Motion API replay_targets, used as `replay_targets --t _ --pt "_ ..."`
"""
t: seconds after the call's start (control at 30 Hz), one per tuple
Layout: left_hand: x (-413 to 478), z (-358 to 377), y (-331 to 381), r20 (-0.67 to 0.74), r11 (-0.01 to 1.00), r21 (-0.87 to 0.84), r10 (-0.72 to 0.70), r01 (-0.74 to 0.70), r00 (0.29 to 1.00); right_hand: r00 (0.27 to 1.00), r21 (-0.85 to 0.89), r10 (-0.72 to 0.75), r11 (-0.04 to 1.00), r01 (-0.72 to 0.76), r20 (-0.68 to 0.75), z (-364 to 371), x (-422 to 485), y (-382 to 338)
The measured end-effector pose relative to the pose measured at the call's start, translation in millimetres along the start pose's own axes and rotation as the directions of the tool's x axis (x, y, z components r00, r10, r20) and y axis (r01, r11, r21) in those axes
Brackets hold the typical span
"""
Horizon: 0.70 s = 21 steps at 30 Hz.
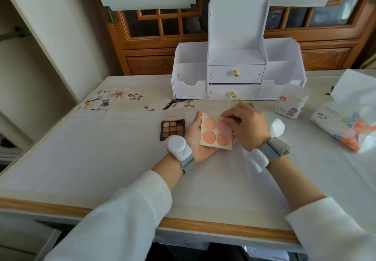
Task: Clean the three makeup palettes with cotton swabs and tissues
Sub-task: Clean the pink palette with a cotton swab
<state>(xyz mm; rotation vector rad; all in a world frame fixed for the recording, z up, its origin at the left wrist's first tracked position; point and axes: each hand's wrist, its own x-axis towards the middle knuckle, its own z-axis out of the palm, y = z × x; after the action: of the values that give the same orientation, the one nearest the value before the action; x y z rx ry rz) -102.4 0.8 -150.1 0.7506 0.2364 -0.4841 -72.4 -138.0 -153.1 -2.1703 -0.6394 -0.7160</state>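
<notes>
Four-pan peach blush palette (211,134) cradled over the table (101,149) in left hand (194,140), fingers curled round its edges, right hand (249,126) fingertips bunched at its top edge, what they pinch unclear, brown eyeshadow palette (172,129) lying beside, its gold lettering illegible, swab jar (291,104) and tissue pack (345,124) print blurred.

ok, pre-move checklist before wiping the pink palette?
1. Pink palette cradled in left hand: ok.
2. Right hand holding a swab or tissue: cannot tell; its fingers curl at the palette's top edge.
3. Cotton swab tub standing to the right: ok.
4. Tissue pack, sheet sticking up: ok.
5. Brown palette lying open: ok.
6. All three palettes in view: cannot tell; only two show plainly.
</notes>
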Motion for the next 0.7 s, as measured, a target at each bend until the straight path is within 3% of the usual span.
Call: replay_targets --t 0.23,0.7 --pt "2 -3 1 0.024 1.0 -0.011 0.002 -0.002 1.0 1.0 0.038 0.018 0.999 -0.017 -0.023 -2 0 -1" --pt "9 -12 -1 0.053 1.0 -0.007 0.015 -0.015 0.998 0.997 0.052 -0.011 0.999 0.006 0.079 -3 -3 0"
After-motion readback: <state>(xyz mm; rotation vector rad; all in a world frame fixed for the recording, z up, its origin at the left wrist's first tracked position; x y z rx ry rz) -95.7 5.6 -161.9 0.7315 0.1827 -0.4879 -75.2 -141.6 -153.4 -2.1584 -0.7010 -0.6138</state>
